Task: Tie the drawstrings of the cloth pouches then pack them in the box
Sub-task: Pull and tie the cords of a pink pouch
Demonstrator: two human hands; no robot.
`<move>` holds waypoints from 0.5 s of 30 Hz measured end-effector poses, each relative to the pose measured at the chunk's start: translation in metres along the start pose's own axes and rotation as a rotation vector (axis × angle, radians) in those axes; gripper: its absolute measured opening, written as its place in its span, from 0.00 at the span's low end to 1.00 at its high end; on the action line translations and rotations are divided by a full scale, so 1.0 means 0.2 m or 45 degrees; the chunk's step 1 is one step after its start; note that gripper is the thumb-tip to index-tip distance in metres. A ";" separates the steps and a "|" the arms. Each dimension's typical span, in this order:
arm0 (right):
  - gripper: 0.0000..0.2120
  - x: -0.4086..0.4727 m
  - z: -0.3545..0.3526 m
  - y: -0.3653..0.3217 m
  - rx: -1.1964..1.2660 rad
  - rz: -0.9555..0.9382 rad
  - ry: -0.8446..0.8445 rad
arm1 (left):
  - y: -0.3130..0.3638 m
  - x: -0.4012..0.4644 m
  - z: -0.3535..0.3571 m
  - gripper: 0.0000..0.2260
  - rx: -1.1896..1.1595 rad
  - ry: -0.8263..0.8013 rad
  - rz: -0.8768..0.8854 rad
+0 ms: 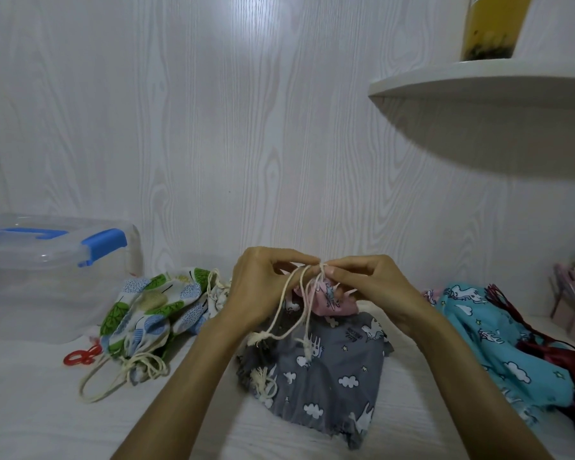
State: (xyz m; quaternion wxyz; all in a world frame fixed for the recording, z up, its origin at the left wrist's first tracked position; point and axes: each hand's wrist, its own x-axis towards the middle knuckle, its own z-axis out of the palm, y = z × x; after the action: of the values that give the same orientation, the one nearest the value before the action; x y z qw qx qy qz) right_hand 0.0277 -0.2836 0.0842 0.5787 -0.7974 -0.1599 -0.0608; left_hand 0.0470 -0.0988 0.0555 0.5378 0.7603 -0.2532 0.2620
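Both hands meet above the middle of the bench: left hand, right hand. A pouch lies directly beneath them. Left of the hands lies a second pouch, with the box farther left, behind it. Right of the hands lies a third pouch. A shelf hangs above, to the right.

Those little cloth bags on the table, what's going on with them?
A person is tying one shut. Both hands, left and right, pinch the cream drawstrings of a pink pouch, held above a grey pouch. A leaf-print pouch lies to the left and a blue pouch to the right. The clear box, far left, has its lid on.
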 end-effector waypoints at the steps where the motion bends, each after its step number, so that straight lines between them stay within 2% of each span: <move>1: 0.04 0.00 0.00 -0.01 -0.090 -0.067 0.078 | 0.00 0.00 0.00 0.13 -0.034 -0.034 -0.030; 3: 0.01 0.00 0.01 -0.02 -0.491 -0.274 0.267 | 0.00 0.00 0.00 0.13 -0.054 -0.090 -0.064; 6: 0.04 -0.01 0.06 -0.02 -1.019 -0.450 0.424 | 0.01 0.00 0.00 0.12 -0.093 -0.128 -0.084; 10: 0.04 0.01 0.02 0.03 -1.084 -0.419 0.651 | 0.02 0.01 -0.04 0.06 -0.132 -0.137 -0.130; 13: 0.04 0.02 -0.02 0.04 -0.950 -0.320 0.764 | 0.03 0.01 -0.03 0.09 -0.159 -0.158 -0.156; 15: 0.03 0.02 0.00 0.05 -0.977 -0.327 0.837 | 0.03 0.01 -0.01 0.09 -0.164 -0.188 -0.164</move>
State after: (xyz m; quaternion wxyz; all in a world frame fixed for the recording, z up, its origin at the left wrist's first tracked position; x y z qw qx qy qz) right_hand 0.0343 -0.2859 0.0769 0.2523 -0.8650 -0.0323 -0.4326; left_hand 0.0443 -0.0995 0.0611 0.5812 0.7560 -0.2590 0.1534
